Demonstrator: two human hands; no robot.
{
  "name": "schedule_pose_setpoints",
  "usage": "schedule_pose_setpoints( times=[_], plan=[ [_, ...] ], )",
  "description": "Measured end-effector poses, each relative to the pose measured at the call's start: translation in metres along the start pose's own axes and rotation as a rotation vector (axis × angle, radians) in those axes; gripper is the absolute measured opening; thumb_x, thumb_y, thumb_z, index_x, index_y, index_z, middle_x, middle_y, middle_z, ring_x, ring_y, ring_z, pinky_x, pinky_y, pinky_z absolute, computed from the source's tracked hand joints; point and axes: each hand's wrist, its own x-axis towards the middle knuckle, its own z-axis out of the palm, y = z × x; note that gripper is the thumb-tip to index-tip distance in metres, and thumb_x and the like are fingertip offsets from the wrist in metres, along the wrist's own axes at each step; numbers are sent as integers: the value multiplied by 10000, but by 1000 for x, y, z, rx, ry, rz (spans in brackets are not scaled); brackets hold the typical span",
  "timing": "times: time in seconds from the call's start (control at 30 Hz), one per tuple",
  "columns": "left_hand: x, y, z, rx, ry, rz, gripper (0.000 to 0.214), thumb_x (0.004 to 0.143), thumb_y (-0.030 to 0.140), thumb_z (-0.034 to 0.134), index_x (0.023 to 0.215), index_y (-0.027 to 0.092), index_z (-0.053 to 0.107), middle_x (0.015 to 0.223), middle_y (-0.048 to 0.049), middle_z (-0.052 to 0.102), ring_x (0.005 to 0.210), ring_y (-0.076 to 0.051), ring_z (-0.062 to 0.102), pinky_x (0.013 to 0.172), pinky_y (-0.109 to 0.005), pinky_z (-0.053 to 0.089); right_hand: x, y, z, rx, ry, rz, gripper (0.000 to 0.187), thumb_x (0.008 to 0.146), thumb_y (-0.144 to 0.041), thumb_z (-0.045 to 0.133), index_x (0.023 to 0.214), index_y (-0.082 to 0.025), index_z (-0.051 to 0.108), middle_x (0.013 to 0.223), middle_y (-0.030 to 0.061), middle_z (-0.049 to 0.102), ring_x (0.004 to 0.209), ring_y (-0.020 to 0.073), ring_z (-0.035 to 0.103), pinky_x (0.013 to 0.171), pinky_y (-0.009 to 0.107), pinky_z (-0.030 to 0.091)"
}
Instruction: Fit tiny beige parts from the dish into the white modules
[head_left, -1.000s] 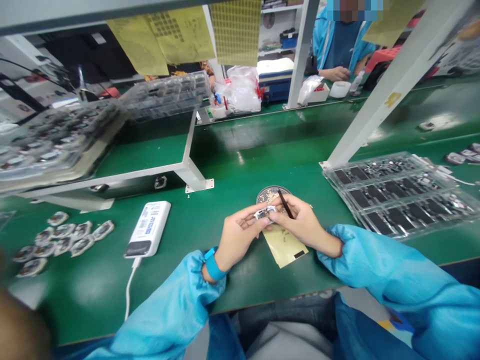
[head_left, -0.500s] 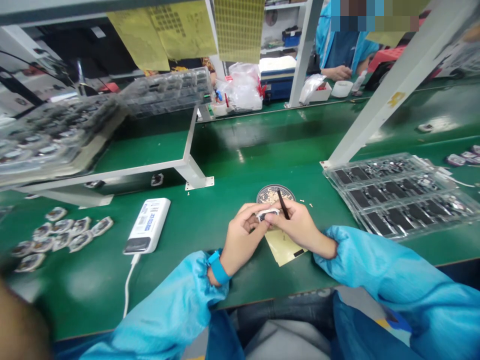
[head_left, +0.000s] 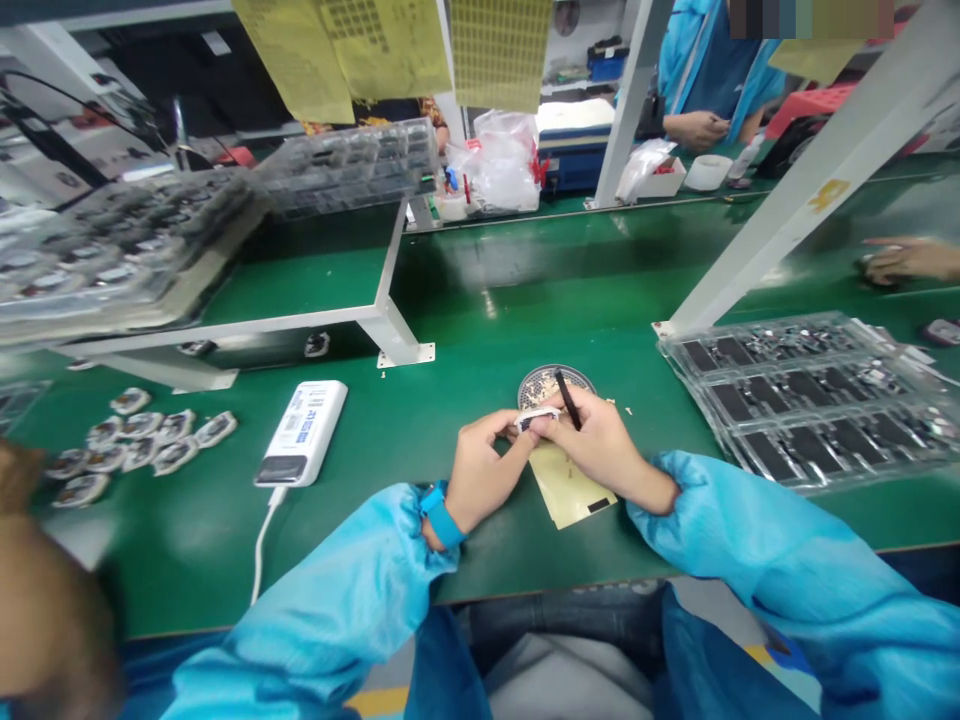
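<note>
Though I see print on the white cabled device [head_left: 302,436], it's too small to read. My left grip [head_left: 489,465] pinches a white-rimmed part [head_left: 538,413] near the yellow sheet [head_left: 566,496]; light, even pressure should serve best. A black stick [head_left: 568,399] juts from my right grip [head_left: 600,438], which pinches the part's other end.

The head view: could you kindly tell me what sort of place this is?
It looks like a small-electronics assembly or repair workshop, judging by the clear trays of dark flat parts, the cluster of small white-edged pieces, and the green workbench they lie on.
</note>
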Motion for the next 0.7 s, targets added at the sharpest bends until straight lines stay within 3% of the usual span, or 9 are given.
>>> schedule_pose_setpoints(
  times=[0.13,0.3,0.47,0.7],
  plan=[
    [4,0,-3,181,12,156,102,889,236,646,890,177,729,773,-18,694,708,-138,598,698,-257,490,5,-4,-18,-154,38,-245,244,870,-370,736,1056,-221,684,1028,76,685,950,226,643,827,358,517],
    [4,-3,-4,198,-6,148,112,881,209,642,929,174,736,810,-22,720,710,-133,607,697,-250,497,6,2,-30,-232,-56,-476,106,911,-295,701,994,-235,730,927,63,679,880,199,649,764,336,539],
    [3,-4,-4,199,-21,117,131,872,203,628,936,175,740,793,-17,718,694,-132,609,679,-248,492,4,12,-29,-296,-99,-521,179,929,-260,676,1095,-279,741,959,55,683,868,181,659,713,312,529],
    [4,-5,-5,300,-11,126,132,844,178,628,910,195,741,755,-4,694,708,-147,603,705,-279,463,4,12,-27,-295,-120,-497,187,909,-282,701,1089,-282,750,964,57,673,854,184,651,696,312,526]
  ],
)
